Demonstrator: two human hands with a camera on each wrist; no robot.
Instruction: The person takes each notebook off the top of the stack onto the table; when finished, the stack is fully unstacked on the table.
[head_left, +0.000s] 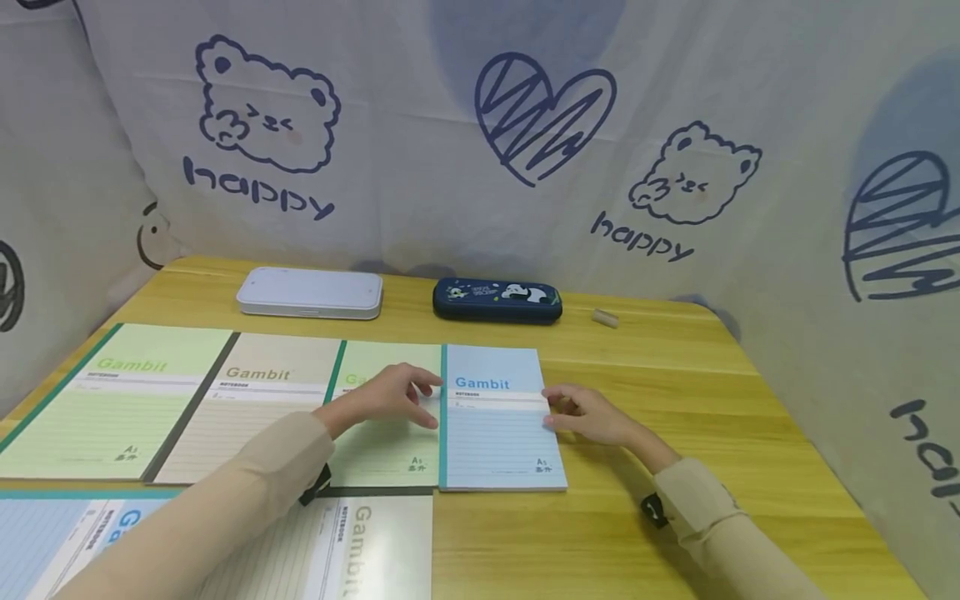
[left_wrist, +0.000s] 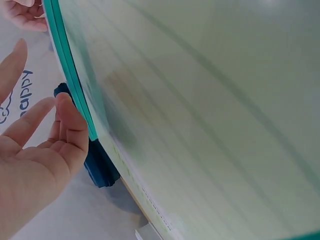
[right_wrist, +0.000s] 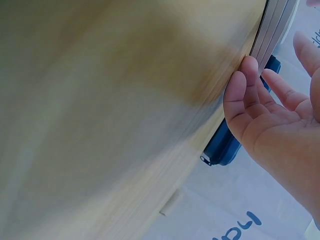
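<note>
A blue notebook (head_left: pixel 498 442) lies at the right end of a row, its teal spine along the left side. My left hand (head_left: pixel 393 393) hovers over the neighbouring green notebook (head_left: pixel 382 454), fingertips right at that teal spine, fingers loosely bent with a gap to the thumb. Across from it, my right hand (head_left: pixel 592 414) has its fingertips at the blue notebook's right edge. In the right wrist view, layered page edges (right_wrist: pixel 267 35) rise beside the right fingertips. The left wrist view shows the left hand (left_wrist: pixel 47 150) with nothing between its fingers.
Further left lie a beige notebook (head_left: pixel 255 417) and another green notebook (head_left: pixel 142 408). Nearer me, a blue notebook (head_left: pixel 45 542) and a beige notebook (head_left: pixel 390 550) lie sideways, partly under my left arm. Behind stand a white case (head_left: pixel 311 292), a dark panda case (head_left: pixel 497 302) and a small eraser-like piece (head_left: pixel 605 318).
</note>
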